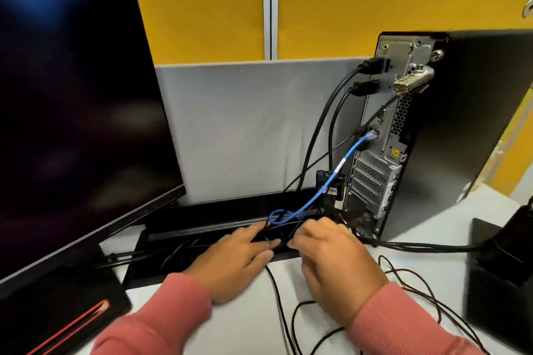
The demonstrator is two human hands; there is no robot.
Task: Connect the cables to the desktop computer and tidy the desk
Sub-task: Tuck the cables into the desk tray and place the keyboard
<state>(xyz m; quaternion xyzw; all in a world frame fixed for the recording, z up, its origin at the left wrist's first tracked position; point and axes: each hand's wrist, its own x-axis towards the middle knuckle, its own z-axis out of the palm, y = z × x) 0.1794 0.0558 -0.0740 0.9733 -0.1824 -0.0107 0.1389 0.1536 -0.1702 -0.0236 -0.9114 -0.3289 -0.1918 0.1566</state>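
Both hands worked at the cable tray opening.
The left hand [235, 258] and right hand [331, 253] pinched thin black cables [277, 235] between curled fingers; the blue cable [323, 186] rose just behind them to the desktop computer [418, 130] beyond the right hand.

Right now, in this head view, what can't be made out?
- Fingertips of the left hand and right hand: curled into the cable tray, grip unclear.
- Blue cable: far end lost in the tray.
- Tower port labels: too small.
- Black stand: cut by the right edge.
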